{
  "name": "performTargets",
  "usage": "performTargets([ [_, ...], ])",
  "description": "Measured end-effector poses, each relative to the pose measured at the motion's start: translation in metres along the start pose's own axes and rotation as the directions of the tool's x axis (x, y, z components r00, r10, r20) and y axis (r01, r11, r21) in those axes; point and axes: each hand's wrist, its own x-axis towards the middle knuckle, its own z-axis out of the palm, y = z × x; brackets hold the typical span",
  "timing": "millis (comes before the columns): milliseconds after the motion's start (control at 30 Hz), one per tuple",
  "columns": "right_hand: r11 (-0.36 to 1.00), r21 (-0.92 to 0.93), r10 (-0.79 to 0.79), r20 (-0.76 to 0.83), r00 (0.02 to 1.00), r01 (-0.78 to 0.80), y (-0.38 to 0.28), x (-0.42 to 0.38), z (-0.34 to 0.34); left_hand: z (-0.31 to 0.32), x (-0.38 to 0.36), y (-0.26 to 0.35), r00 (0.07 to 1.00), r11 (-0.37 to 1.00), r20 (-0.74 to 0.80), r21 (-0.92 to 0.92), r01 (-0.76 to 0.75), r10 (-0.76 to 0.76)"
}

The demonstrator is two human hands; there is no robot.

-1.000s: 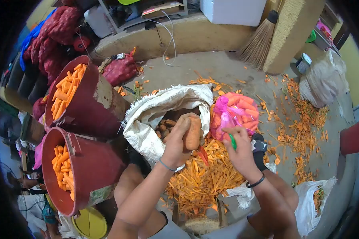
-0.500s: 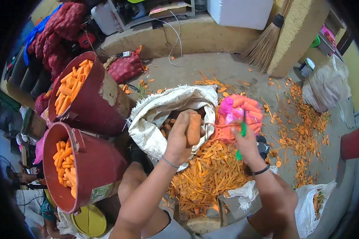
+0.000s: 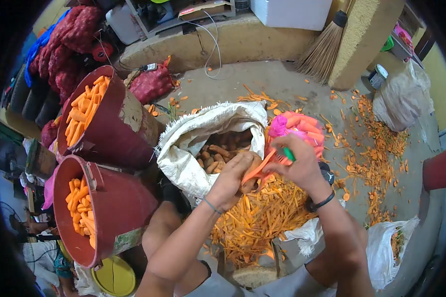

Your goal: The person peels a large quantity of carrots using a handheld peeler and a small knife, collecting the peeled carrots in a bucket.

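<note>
Peeling, seemingly: my left grip [image 3: 230,179] holds a carrot [image 3: 250,184], my right grip [image 3: 302,162] a peeler [image 3: 289,154]; next stroke likely needs steadiness.

The left hand [image 3: 229,182] grips a carrot [image 3: 249,186] in front of an open white sack [image 3: 181,174] of brownish carrots. The right hand [image 3: 298,161] holds a green-handled tool [image 3: 289,154], an orange strip [image 3: 260,166] between both hands. Below lies a peelings heap [image 3: 262,218]; 2 red buckets [image 3: 121,200] on the left hold orange carrots [image 3: 79,198].

grey floor [image 3: 262,78], scattered orange peelings [image 3: 373,156], white sack [image 3: 180,172]
</note>
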Motion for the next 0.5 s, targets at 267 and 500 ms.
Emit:
performTargets([
  [267,0.999,0.013,0.053,0.031,0.998,-0.053,-0.020,-0.002,0.000,-0.016,0.002,-0.007,0.998,0.995,-0.039,-0.084,-0.052,0.049],
  [500,0.973,0.071,0.231,-0.258,0.938,-0.220,0.011,0.006,-0.019,-0.006,-0.011,0.007,0.999,0.997,0.026,-0.064,0.045,-0.043],
])
